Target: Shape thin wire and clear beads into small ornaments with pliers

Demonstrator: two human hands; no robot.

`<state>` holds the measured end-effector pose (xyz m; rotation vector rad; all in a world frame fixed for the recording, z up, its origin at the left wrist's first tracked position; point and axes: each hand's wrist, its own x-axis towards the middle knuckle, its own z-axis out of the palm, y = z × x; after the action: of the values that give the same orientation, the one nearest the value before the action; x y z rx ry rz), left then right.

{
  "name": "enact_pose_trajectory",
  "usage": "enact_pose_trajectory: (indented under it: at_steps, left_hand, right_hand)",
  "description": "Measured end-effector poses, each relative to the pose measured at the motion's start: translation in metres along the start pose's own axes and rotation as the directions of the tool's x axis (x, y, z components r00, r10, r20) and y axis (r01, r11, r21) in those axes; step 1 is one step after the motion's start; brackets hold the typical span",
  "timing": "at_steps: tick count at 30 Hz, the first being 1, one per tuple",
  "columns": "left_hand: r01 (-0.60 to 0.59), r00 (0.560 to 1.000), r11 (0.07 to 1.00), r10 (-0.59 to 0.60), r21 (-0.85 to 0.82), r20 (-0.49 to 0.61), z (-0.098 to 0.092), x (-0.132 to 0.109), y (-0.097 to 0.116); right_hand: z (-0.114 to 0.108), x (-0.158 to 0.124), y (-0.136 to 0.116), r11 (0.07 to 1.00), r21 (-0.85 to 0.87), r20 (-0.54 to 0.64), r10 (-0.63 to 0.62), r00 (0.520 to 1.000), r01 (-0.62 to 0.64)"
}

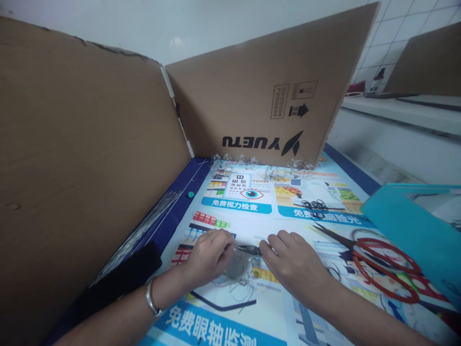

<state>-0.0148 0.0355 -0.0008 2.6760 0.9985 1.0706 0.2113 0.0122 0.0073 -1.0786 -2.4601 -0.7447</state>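
My right hand [293, 259] is closed round a pair of dark pliers [249, 250], its handles hidden in my fingers. The pliers' jaws point left and reach close to the fingertips of my left hand [211, 254]. That hand is curled shut in a pinch; what it grips is too small to make out. Below the jaws lie thin silvery wires [245, 283], some curved and loose, around a pale round patch that is hard to make out. A metal bangle [151, 298] circles my left wrist.
Red-handled scissors [382, 264] lie at right, beside a turquoise box [414, 230]. Black wire rings [314, 206] sit farther back. Clear wire pieces [234, 161] line the cardboard wall [252, 101]. Straight wires [144, 226] and a black object [122, 274] lie left, near a green bit [190, 194].
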Motion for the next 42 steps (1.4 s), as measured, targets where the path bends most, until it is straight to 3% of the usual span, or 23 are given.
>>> enact_pose_trajectory:
  at_steps: [16,24,42]
  left_hand:
    - [-0.137,0.99,0.989,0.139,0.054,-0.034,0.0002,0.0008,-0.0001]
    - [-0.09,0.995,0.996,0.089,-0.001,-0.047,0.0014,0.0011,0.0018]
    - [-0.053,0.989,0.996,0.062,0.074,-0.131,0.0083,-0.0031,0.0023]
  right_hand:
    - [-0.0032,0.0005,0.0017,0.999,0.01,-0.003,-0.031,1.0,0.031]
    - [-0.0017,0.0016,0.0028,0.999,0.02,-0.005,-0.036,0.999,0.036]
    - [-0.0058,0.0027,-0.0002,0.999,0.011,-0.012,-0.033,0.999,0.033]
